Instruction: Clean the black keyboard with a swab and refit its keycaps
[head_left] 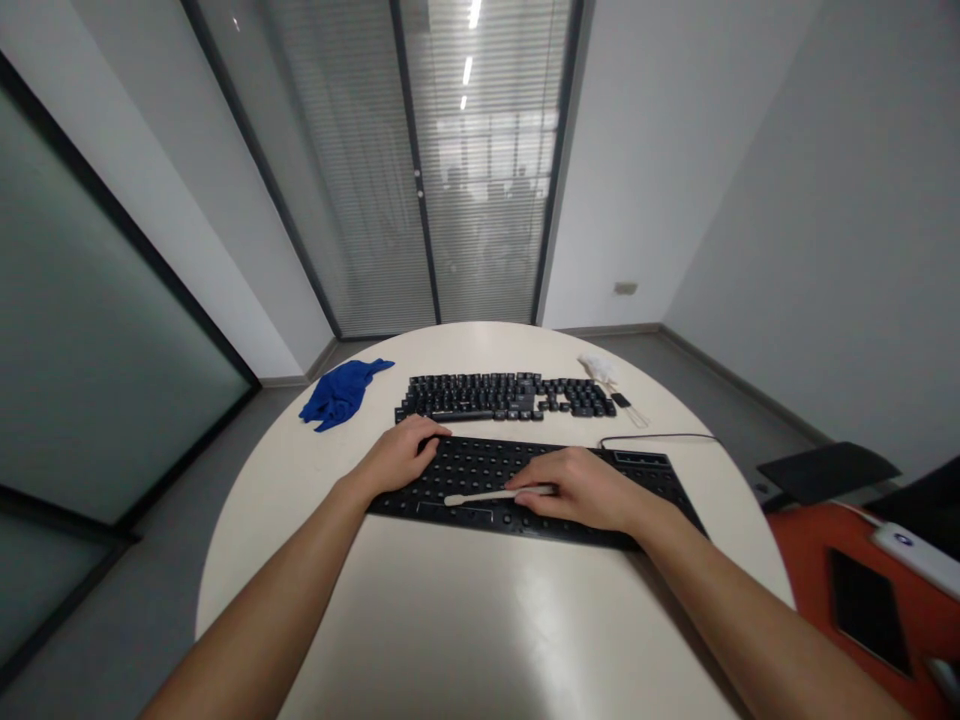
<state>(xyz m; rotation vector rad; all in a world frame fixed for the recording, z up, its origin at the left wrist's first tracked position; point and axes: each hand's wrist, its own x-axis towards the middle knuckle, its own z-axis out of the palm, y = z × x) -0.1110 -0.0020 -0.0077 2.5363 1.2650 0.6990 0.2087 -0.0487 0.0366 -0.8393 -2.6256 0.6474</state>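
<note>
A black keyboard base with its keycaps off lies across the table, bare key posts showing in rows. My left hand grips its left end, thumb over the top and fingers along the far edge. In my right hand is a slim off-white brush, held level between thumb and fingers. The brush's head points left, low over the front rows of the base; whether it touches them I cannot tell. Beyond the base, the loose black keycaps are laid out in keyboard order.
A blue cloth lies crumpled at the table's far left. At the far right are a white fluffy item and a small black piece. A cable runs off the right edge of the round table. An orange chair holds a dark phone.
</note>
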